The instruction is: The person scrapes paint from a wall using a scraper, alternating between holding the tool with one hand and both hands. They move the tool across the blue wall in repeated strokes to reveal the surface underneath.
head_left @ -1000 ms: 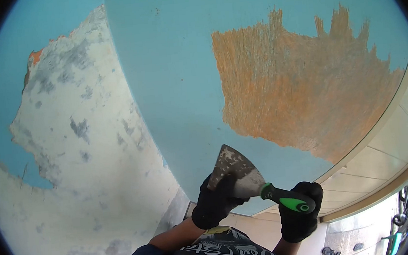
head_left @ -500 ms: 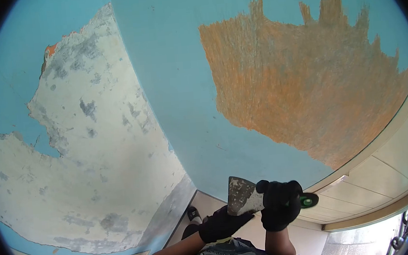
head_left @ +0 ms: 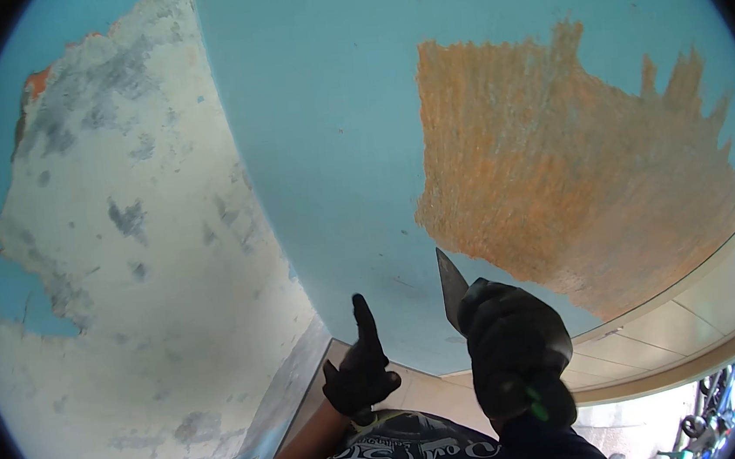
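My right hand [head_left: 518, 347], in a black glove, is closed round the handle of a paint scraper [head_left: 452, 288]. The metal blade points up, seen nearly edge-on, and its tip overlaps the lower-left border of a brown scraped patch [head_left: 546, 170] on the blue wall [head_left: 325, 146]. A bit of green handle shows below the fist. To the left, my gloved left hand [head_left: 362, 370] holds nothing, its index finger stretched up and thumb apart, in front of the wall's lower part.
The adjoining wall [head_left: 188, 280] on the left shows a large whitish-grey area with ragged blue paint round it. A pale tiled strip [head_left: 673, 325] runs along the lower right. Beyond it are a bright floor and blurred dark objects [head_left: 707, 414].
My right hand has raised the scraper to the wall and turned its blade upward. My left hand has come away from the blade, moved left and stretched out its index finger. The view has shifted.
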